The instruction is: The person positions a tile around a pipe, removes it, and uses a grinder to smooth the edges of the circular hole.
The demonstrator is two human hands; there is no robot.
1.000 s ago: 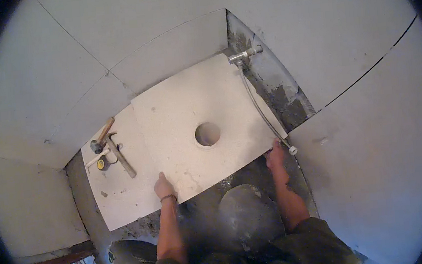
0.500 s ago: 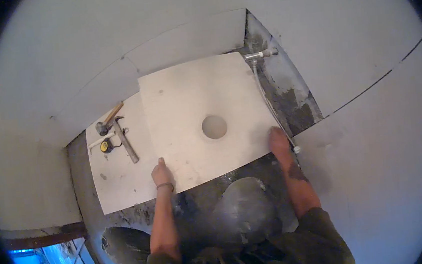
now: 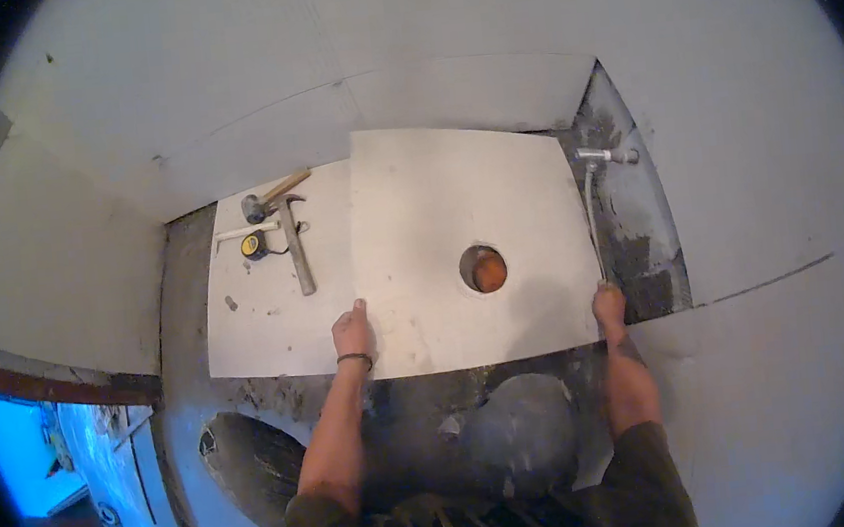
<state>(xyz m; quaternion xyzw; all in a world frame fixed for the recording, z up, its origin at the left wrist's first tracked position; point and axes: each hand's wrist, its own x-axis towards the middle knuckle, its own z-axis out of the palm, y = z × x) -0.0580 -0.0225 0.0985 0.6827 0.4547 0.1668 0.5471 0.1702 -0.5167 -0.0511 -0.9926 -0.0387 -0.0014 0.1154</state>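
Observation:
A large pale square tile (image 3: 439, 232) with a round hole (image 3: 483, 268) lies over the grey floor, an orange pipe end showing through the hole. My left hand (image 3: 353, 335) grips the tile's near left edge, fingers on top. My right hand (image 3: 608, 305) holds its near right corner. The tile's left side overlaps a second pale tile (image 3: 265, 307) laid flat beside it.
On the left tile lie a hammer (image 3: 271, 198), a claw tool (image 3: 295, 244) and a yellow-black tape measure (image 3: 253, 245). A metal valve with a flexible hose (image 3: 599, 163) stands at the right wall. Tiled walls close in all round; grey mortar floor (image 3: 424, 404) lies near my knees.
The holed tile has turned and come down squarer to the wall, its hole now over the orange pipe. Both hands stayed on its near edge.

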